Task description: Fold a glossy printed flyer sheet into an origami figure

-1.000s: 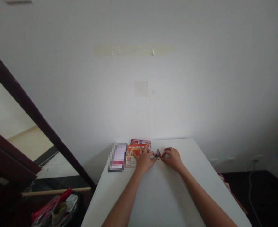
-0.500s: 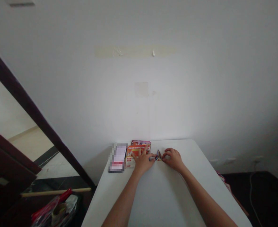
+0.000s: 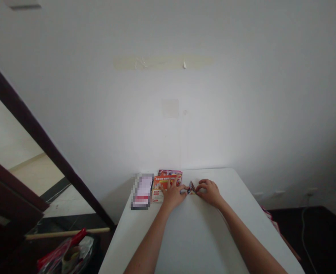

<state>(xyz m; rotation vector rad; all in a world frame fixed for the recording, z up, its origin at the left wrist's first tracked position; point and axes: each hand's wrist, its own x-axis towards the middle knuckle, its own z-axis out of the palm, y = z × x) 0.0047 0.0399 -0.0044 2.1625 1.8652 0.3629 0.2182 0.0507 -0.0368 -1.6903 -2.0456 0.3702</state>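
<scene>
A small piece of folded, printed paper (image 3: pixel 191 188) with a pointed top sits on the white table (image 3: pixel 191 236) between my two hands. My left hand (image 3: pixel 173 195) pinches its left side with thumb and forefinger, while the other fingers spread over orange and white printed leaflets (image 3: pixel 158 193). From the other side, my right hand (image 3: pixel 209 191) has its fingertips closed on the paper's right edge, the fingers curled. The fingertips partly cover the folded paper.
Left of the leaflets lies a phone (image 3: pixel 142 191), its screen blurred out. Behind the table rises a white wall (image 3: pixel 168 140). A bag of red and clear plastic items (image 3: pixel 73 253) stands on the floor at lower left, beside a wooden stick (image 3: pixel 68 233).
The camera view has shifted very slightly. Both hands stay almost still on the folded paper.
</scene>
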